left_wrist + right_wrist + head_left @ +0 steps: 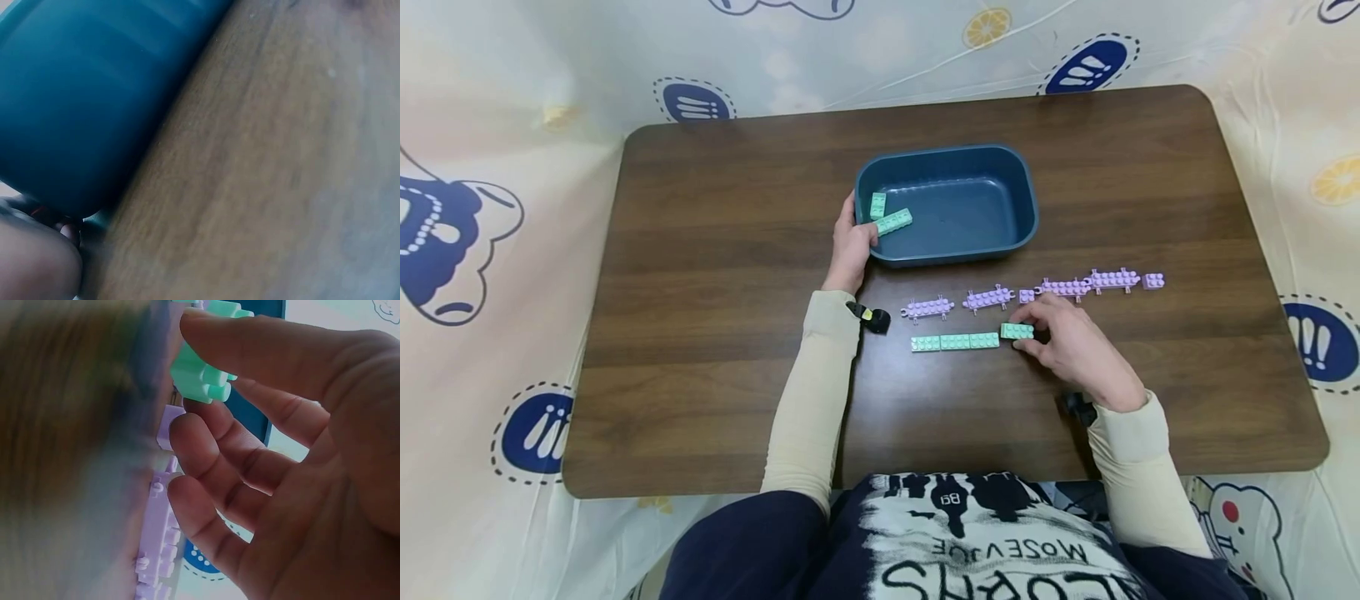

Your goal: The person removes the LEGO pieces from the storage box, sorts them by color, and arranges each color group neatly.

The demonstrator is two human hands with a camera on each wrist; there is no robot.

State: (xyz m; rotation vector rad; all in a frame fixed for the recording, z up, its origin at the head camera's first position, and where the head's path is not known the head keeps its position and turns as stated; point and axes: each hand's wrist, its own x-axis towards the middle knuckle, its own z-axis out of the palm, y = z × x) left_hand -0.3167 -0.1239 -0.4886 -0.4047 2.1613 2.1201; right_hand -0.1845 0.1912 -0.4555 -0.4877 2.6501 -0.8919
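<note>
My right hand (1078, 346) pinches a mint-green toy brick (1017, 331) between thumb and fingers. That brick is at the right end of a row of green bricks (955, 342) on the table. In the right wrist view its studs (219, 392) show below the thumb. At the left end of a dark blue plastic bin (955, 254), my left hand (850, 254) grips the wall near the front corner, thumb over the rim. Two green bricks lie inside there, a short one (877, 205) and a longer one (893, 222). The left wrist view shows mostly the bin's outer wall (94, 94).
Behind the green row runs a line of purple bricks, some with side pegs (928, 308), reaching right to a small purple brick (1153, 282). Everything stands on a brown wooden table (715, 333) with rounded corners. A patterned cloth (880, 58) surrounds it.
</note>
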